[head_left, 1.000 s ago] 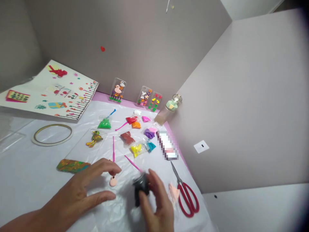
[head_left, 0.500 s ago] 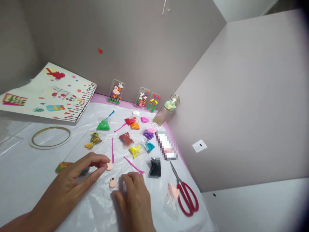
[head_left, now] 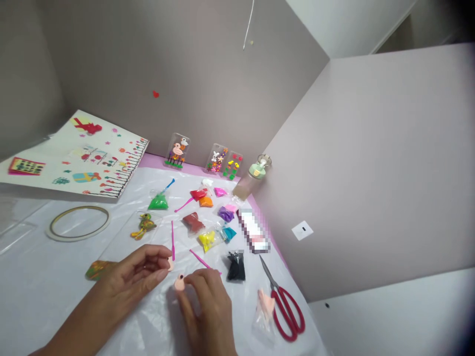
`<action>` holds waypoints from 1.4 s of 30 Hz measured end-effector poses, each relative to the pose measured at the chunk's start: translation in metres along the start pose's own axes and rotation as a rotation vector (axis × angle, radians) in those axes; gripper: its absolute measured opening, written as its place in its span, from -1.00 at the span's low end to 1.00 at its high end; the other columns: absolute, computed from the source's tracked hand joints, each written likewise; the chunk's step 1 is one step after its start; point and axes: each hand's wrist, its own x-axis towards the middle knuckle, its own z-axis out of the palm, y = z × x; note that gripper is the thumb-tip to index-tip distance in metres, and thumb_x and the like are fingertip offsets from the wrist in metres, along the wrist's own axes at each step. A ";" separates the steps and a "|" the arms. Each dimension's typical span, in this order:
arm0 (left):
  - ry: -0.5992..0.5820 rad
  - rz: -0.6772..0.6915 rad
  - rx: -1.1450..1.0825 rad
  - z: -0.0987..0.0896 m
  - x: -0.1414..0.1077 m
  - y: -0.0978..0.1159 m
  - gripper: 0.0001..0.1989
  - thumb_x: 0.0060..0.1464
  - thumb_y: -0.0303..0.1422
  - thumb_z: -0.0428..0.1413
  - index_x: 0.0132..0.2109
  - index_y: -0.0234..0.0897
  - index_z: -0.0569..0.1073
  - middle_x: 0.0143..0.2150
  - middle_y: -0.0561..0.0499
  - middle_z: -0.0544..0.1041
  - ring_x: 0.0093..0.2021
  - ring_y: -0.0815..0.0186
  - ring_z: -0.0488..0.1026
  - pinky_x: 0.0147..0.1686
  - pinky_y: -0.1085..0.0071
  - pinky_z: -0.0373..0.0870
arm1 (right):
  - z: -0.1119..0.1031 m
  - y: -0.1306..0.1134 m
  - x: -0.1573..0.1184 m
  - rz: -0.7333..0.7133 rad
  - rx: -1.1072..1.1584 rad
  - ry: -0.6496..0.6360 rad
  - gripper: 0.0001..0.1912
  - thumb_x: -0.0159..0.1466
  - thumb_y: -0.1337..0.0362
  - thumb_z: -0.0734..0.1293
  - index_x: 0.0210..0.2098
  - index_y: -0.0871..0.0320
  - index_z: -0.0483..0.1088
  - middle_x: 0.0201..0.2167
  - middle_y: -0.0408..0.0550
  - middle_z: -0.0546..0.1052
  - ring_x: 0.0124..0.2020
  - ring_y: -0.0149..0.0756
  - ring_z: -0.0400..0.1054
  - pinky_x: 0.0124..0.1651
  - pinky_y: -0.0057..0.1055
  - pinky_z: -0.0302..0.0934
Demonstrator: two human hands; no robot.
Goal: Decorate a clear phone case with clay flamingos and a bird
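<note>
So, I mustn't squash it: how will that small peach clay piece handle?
The peach clay piece looks soft, so it probably dents under the right hand's fingers. Small and thin, it is likely light. It may cling to the plastic sheet.

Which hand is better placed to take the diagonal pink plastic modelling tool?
Right, probably: the right hand lies below the pink plastic modelling tool, beside a peach clay piece; the left hand is farther off, fingertips at another peach clay piece.

Two hands (head_left: pixel 126 274), three clear phone cases (head_left: pixel 177 151) and one pair of red scissors (head_left: pixel 285 311).
</note>
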 end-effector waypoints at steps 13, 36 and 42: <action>-0.185 -0.046 -0.295 -0.002 0.006 0.012 -0.59 0.09 0.09 0.34 -0.21 -0.16 0.63 -0.26 0.05 0.58 -0.20 0.20 0.57 -0.12 0.30 0.58 | -0.009 -0.019 0.062 -0.414 -0.107 0.134 -0.91 0.50 0.38 0.30 -0.11 0.15 0.47 -0.37 -0.03 0.63 -0.41 -0.21 0.49 -0.32 -0.29 0.32; -0.119 -0.150 -0.080 -0.001 0.004 0.025 -0.60 0.13 0.11 0.26 -0.31 -0.13 0.61 -0.35 0.08 0.56 -0.22 0.18 0.52 -0.12 0.35 0.45 | 0.006 0.010 0.056 -0.390 0.235 0.099 -0.87 0.46 0.34 0.40 -0.02 0.24 0.52 -0.30 0.02 0.64 -0.33 -0.22 0.45 -0.27 -0.30 0.35; -0.086 -0.194 -0.116 0.001 0.000 0.035 -0.62 0.10 0.09 0.28 -0.30 -0.13 0.60 -0.39 0.08 0.57 -0.21 0.16 0.52 -0.07 0.31 0.42 | 0.005 0.010 0.058 -0.362 0.261 0.137 -0.92 0.42 0.43 0.42 -0.09 0.21 0.55 -0.31 0.01 0.62 -0.33 -0.24 0.47 -0.24 -0.29 0.36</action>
